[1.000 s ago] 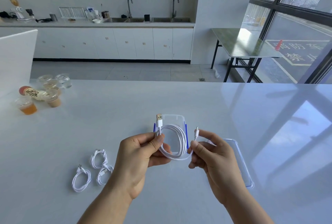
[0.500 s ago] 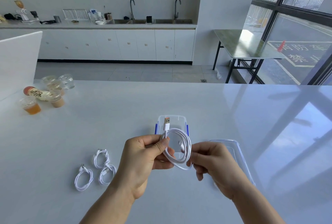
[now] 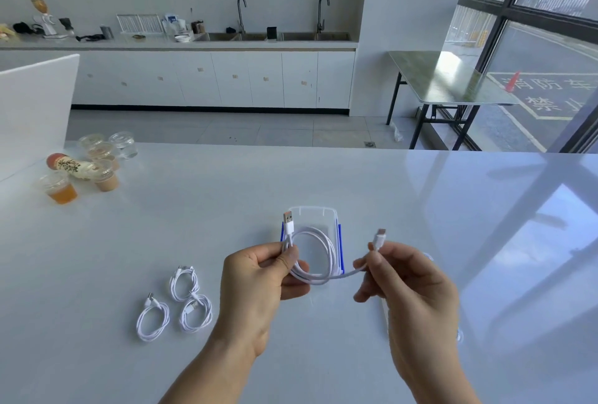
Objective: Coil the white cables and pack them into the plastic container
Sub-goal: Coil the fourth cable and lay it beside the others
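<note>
My left hand [image 3: 259, 287] pinches a coiled white cable [image 3: 318, 261] just below its USB plug, which points up. My right hand [image 3: 411, 287] pinches the same cable's free end below the small plug, held out to the right of the coil. Both hands hover above the white table. Behind the coil lies the clear plastic container [image 3: 312, 214] with blue latches. Its clear lid [image 3: 458, 334] lies under my right hand, mostly hidden. Three coiled white cables [image 3: 176, 303] lie on the table to the left.
Several plastic cups with drinks and a lying bottle [image 3: 84, 167] stand at the table's far left. A white panel [image 3: 32, 106] rises at the left edge. Beyond the table are a kitchen counter with sinks and a side table by the window.
My right hand has pulled the cable's small-plug end out to the right, away from the coil. My left hand keeps its hold on the coil.
</note>
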A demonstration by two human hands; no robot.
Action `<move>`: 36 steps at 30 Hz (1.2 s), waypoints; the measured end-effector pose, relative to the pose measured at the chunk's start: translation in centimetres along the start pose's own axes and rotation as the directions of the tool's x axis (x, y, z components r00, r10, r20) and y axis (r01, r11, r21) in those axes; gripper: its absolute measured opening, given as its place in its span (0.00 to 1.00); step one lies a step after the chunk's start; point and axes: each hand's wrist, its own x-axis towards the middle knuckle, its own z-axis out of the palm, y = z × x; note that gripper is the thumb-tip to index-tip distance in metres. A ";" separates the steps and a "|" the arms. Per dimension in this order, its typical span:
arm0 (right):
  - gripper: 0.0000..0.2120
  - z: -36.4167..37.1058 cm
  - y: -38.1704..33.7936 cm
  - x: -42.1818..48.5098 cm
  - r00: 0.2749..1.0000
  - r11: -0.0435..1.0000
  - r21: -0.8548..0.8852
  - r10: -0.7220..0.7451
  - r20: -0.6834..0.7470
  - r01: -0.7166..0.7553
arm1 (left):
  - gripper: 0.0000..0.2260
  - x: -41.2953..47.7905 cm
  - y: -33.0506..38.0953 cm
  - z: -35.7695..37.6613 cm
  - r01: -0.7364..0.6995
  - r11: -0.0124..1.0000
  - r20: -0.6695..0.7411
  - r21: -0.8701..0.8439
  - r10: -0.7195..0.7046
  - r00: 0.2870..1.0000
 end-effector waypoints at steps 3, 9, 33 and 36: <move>0.09 0.3 -0.8 0.4 0.994 0.981 -0.182 -0.057 0.092 0.073 | 0.04 -0.1 -0.3 0.3 -0.015 0.999 0.005 0.029 0.015 1.000; 0.09 -0.8 -0.1 2.6 0.987 0.949 -0.296 0.140 0.073 -0.112 | 0.05 -0.2 0.3 0.2 -0.003 0.998 0.086 -0.056 0.008 0.996; 0.13 0.3 3.1 1.9 0.956 0.920 -0.391 0.126 0.266 -0.013 | 0.07 0.2 -1.0 0.8 -0.126 0.898 0.140 0.421 0.073 0.987; 0.11 0.1 3.1 1.9 0.990 0.965 -0.259 0.004 0.143 0.033 | 0.08 0.3 -1.2 0.7 -0.112 0.911 0.119 0.397 0.070 0.990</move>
